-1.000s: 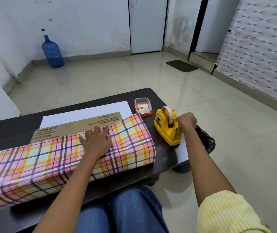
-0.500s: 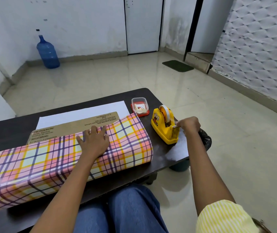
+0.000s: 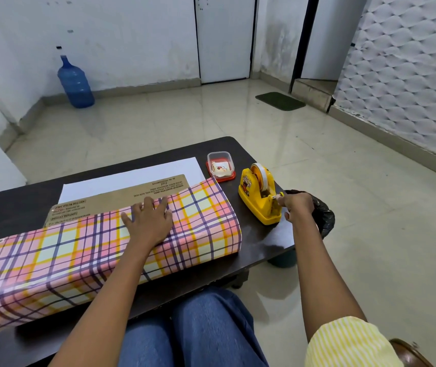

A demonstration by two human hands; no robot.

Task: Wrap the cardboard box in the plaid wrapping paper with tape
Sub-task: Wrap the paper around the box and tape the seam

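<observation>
The person wears a yellow sleeve (image 3: 349, 343) with thin white stripes, ending near the elbow of the right arm (image 3: 314, 263), and blue denim jeans (image 3: 198, 335).

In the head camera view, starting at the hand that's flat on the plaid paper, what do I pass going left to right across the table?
From there: left hand, small clear-and-red container, yellow tape dispenser, right hand, which pinches the end of the tape.
</observation>
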